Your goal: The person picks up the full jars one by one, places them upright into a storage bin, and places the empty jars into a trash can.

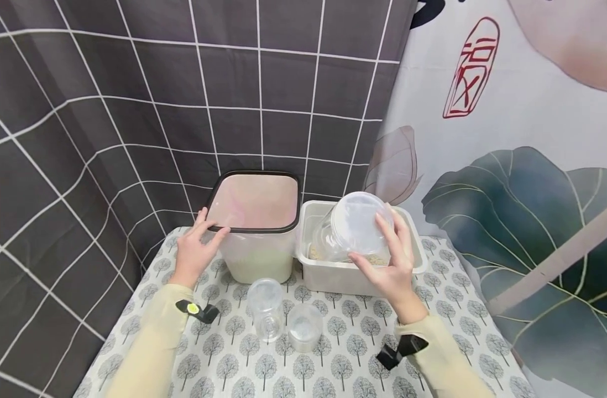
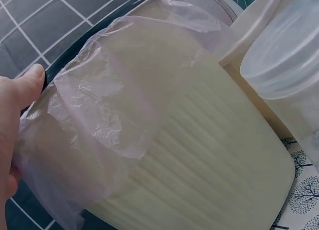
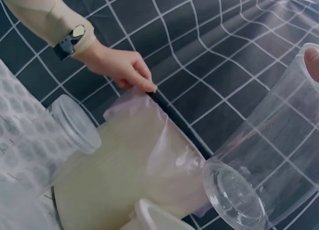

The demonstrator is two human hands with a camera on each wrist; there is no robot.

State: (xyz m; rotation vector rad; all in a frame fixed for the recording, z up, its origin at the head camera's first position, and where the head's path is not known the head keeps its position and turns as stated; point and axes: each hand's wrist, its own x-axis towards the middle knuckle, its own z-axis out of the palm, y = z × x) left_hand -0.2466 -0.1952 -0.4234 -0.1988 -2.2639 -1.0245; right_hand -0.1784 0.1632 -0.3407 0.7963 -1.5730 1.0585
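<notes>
My left hand (image 1: pixel 193 250) grips the near left corner of a pale trash bin (image 1: pixel 256 254), its thumb by the dark rim (image 2: pixel 67 58). A pinkish plastic bag (image 2: pixel 107 100) lines the bin and folds over its outside. With my right hand (image 1: pixel 394 260) I hold a clear plastic jar (image 3: pixel 269 155) with a translucent white lid (image 1: pixel 360 221), tilted over a white tub (image 1: pixel 338 278). Tan, grainy material (image 1: pixel 315 253) lies in that tub. The jar looks see-through in the right wrist view.
Two more clear jars stand on the tree-patterned tablecloth (image 1: pixel 229 359) in front of the bin: a taller lidded jar (image 1: pixel 266 304) and a shorter jar (image 1: pixel 304 329). A dark gridded curtain (image 1: pixel 234 83) hangs behind and to the left, and a printed cloth (image 1: pixel 433 143) to the right.
</notes>
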